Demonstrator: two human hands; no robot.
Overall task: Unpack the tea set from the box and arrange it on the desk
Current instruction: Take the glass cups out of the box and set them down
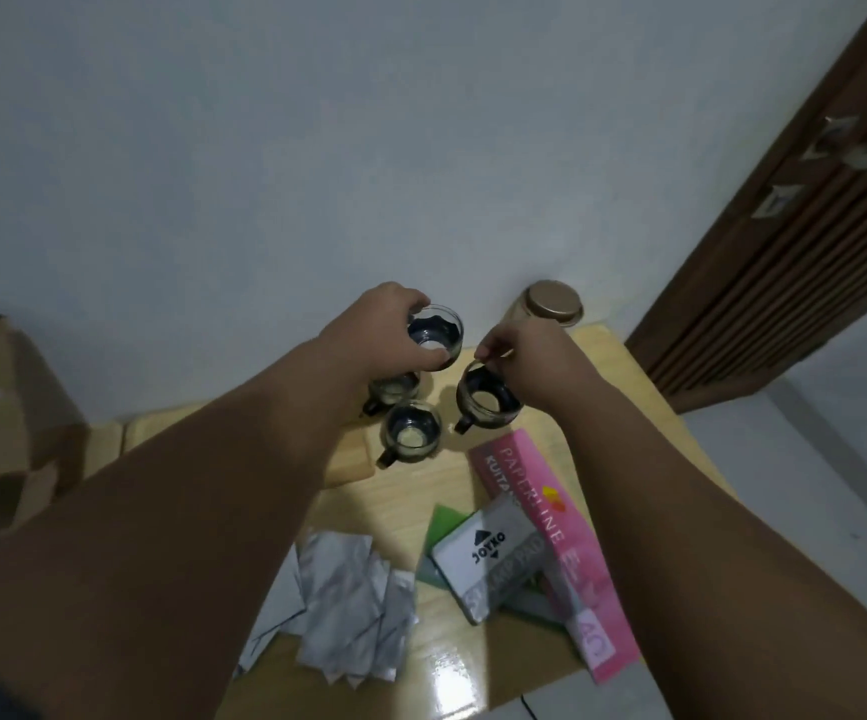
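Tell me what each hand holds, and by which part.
Left hand: the raised glass cup, by its side. Right hand: the second cup, by its rim.

Clear glass over scalloped black on the raised cup (pixel 435 335) and the right-hand cup (pixel 486 400). Pale yellow wood grain across the desk (pixel 395 506). Pink booklet (pixel 566 543) with white lettering (plus an orange-yellow mark). Silver foil packets (pixel 348 600). Grey tin (pixel 493 556), black logo. Brown cardboard box (pixel 0 407). Dark brown slatted door (pixel 784 252).
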